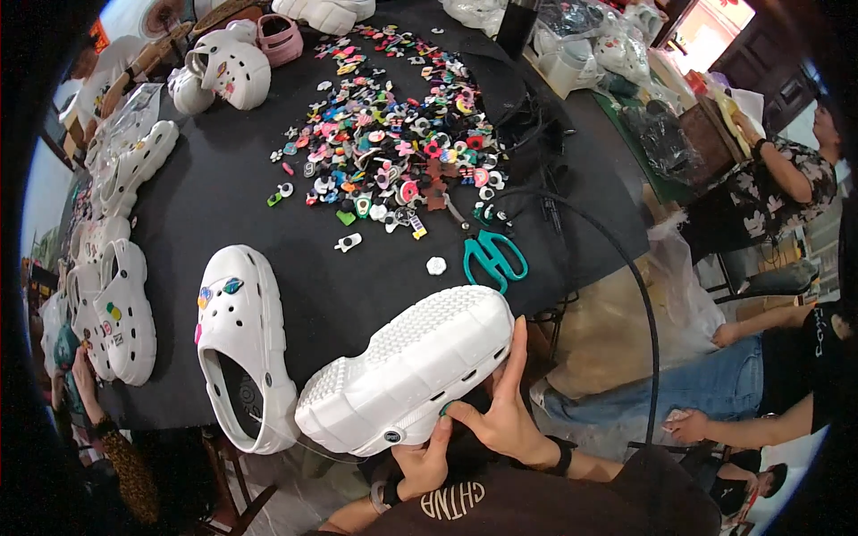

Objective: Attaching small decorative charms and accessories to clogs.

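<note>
A white clog (411, 366) lies tipped in my hands, its ridged sole turned up and away from me. My right hand (506, 420) grips the toe end, fingers along the front and thumb against the side holes. Lower down, my left hand (424, 466) holds it by the opening, its thumb raised close to the right thumb. Between the thumb tips shows a small dark green thing (445, 409), too small to name. The other clog (246, 339) of the same kind stands upright to the left, with several colourful charms on its toe. A thin clear line runs between the clogs.
A heap of colourful shoe charms (393, 143) covers the far middle of the black table (210, 188). Teal-handled scissors (494, 259) and a white charm (435, 265) lie beyond my clog. More white clogs (125, 313) line the left. A black cable (639, 286) curves right. Other people stand nearby.
</note>
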`<state>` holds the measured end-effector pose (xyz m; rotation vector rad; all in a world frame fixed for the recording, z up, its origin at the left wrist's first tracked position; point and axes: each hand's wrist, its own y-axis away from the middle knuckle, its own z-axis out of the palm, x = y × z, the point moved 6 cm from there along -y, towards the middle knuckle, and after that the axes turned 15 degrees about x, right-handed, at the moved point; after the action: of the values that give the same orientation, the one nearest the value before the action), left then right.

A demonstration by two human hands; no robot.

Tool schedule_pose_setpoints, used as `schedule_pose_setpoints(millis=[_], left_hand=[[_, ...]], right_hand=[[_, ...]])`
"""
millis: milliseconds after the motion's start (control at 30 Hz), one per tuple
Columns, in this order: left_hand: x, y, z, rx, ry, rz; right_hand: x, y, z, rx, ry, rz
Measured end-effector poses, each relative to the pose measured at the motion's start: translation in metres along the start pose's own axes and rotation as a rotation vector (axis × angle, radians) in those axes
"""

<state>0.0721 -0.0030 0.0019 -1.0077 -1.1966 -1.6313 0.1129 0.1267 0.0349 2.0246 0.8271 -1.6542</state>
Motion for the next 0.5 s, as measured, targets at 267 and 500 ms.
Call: schedule_pose_setpoints(millis=[267,500], left_hand=[[0.003,-0.007,0.003,-0.017,0.012,0.037],[0.013,-0.015,0.011,-0.145,-0.304,0.281]], right_hand=[[-0.001,-0.011,0.004,0.085,0.178,-0.063],[-0.013,-0.029,0.007,0.124,0.230,-0.127]])
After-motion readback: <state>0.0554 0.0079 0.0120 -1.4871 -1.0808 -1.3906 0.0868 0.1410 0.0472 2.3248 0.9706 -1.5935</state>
